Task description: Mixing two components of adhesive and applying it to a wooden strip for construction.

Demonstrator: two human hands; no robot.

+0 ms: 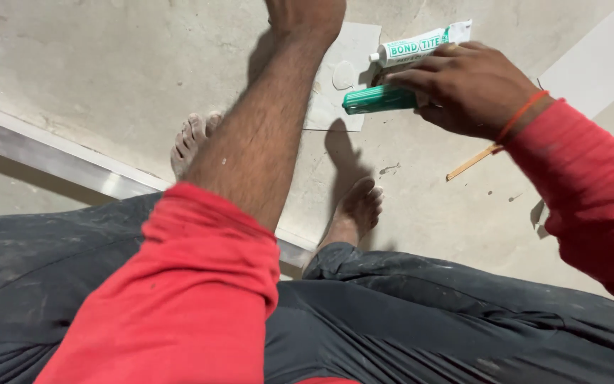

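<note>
Concrete floor (108, 64), right hand (467, 85) gripping green tube (374, 99) (white tube (421, 44) beside), left hand's (305, 16) grip unclear

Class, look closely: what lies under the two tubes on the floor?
A pale square sheet lies under the green tube and white tube. The right hand covers their rear ends.

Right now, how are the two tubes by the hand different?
The green tube is all green; the white tube is white with green print. The right hand grips the green tube, while the white tube lies behind its fingers, white cap showing. Both are small tubes over the pale sheet.
</note>
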